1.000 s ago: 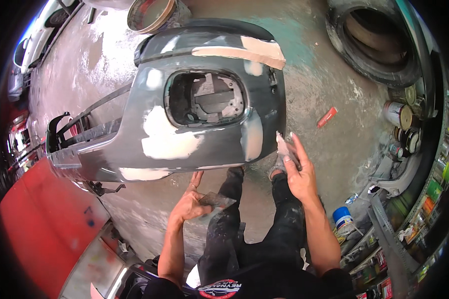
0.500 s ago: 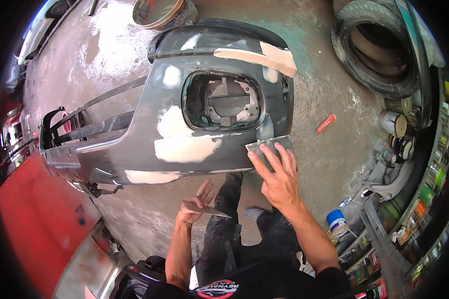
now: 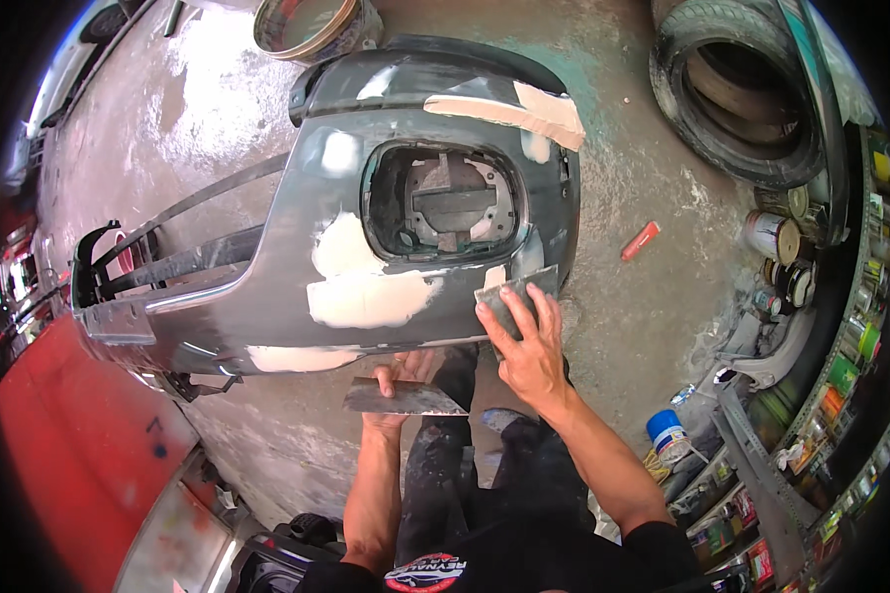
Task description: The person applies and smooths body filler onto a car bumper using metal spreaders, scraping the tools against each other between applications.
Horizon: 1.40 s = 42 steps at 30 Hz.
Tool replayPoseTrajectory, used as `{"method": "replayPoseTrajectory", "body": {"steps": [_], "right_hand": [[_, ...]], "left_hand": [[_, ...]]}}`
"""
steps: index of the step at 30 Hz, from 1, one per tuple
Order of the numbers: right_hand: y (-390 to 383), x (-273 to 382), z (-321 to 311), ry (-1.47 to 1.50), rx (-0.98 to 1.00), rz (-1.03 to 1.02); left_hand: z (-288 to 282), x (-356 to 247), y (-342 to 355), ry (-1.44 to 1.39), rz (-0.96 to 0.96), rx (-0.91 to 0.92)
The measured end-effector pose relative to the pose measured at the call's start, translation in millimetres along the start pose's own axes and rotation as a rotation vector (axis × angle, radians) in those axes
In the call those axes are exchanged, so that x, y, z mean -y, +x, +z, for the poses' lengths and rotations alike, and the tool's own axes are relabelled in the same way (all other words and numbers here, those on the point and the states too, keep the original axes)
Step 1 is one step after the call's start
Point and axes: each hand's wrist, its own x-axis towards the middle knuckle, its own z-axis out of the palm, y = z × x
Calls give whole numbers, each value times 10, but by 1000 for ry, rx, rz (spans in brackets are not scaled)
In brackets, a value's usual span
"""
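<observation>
A dark grey car bumper [image 3: 287, 247] with several beige patches of body filler [image 3: 374, 298] lies in front of me. My right hand [image 3: 526, 341] presses a flat grey spreader [image 3: 509, 306] with its fingers on the bumper's near right edge. Just above that blade shows a small beige filler strip [image 3: 495, 276]. Below the near edge, my left hand [image 3: 398, 378] grips a flat metal putty knife [image 3: 405, 397], its thumb on top and its broad face turned up. The fingers beneath that blade are partly hidden.
A bucket [image 3: 316, 30] stands behind the bumper. Tyres [image 3: 732, 99] and paint cans [image 3: 773, 235] are at the right, beside a crowded shelf [image 3: 850, 395]. A red object [image 3: 641, 241] lies on the floor. At the left is a red panel [image 3: 89, 435].
My right hand has moved slightly left with the spreader, and a beige strip now shows above it. My left hand has risen toward the bumper, turning its putty knife face up.
</observation>
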Motion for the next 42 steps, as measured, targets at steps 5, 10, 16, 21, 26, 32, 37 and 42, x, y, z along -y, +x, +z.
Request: {"method": "replayPoseTrajectory", "body": {"steps": [5,10,16,21,26,32,37,42], "right_hand": [[-121,25,-248,15,130,4],[175,35,-435,-27,-13,45],[306,43,-322,-59,89,63],[289,27,-240,1,79,77],[96,10,-11,-1,-4,27],[-104,71,-38,11,64,50],[-219,163,-346,76,197,102],[-6,-30,-460,145,34,172]], "left_hand": [[8,-104,22,-33,-48,50],[21,-100,-6,-8,-36,1],[58,-129,11,31,-41,-6],[117,-154,3,89,-52,-58],[140,-209,27,111,-60,-3],[86,-227,8,171,-51,-5],[114,-216,26,161,-65,-37],[49,-228,49,21,-47,77]]}}
